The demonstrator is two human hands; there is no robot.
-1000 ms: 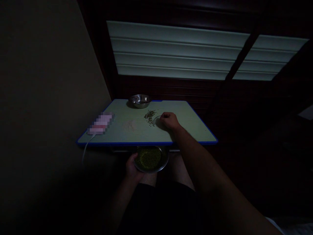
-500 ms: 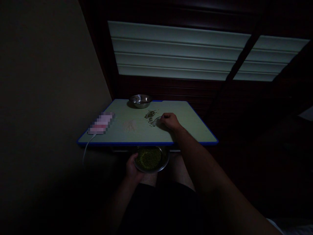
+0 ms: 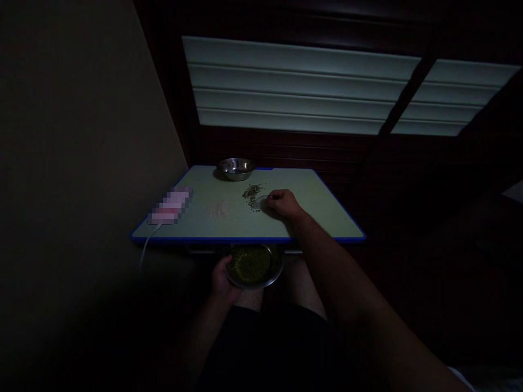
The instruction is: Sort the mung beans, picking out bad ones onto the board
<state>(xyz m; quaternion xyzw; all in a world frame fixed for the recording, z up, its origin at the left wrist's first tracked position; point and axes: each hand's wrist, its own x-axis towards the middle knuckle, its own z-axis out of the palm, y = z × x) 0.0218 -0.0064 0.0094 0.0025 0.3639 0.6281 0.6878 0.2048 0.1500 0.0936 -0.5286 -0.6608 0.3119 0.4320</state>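
Observation:
My left hand (image 3: 224, 281) is closed on the rim of a metal bowl (image 3: 273, 280), which it holds below the table's front edge. Small green beans (image 3: 250, 265) that look like mung beans cover the bowl's inside. Over the tabletop, my right hand (image 3: 283, 203) pinches a thin, see-through rounded piece (image 3: 260, 202); its exact kind is too dim to tell. That piece rests at the right side of a loose scatter of small brownish beans or seeds (image 3: 251, 191). Left of them lies a thin patch of pale bits (image 3: 218, 209).
The pale green table (image 3: 196, 185) has a blue edge. An upright metal bowl (image 3: 236, 170) stands at its back. A blurred-out pink device (image 3: 170, 206) with a white cable (image 3: 147, 243) lies at the left. A wall and dark slatted doors stand behind.
My right hand has shifted the clear piece very slightly, and the piece now lies flatter by the scattered beans. My left hand keeps its hold on the bowl.

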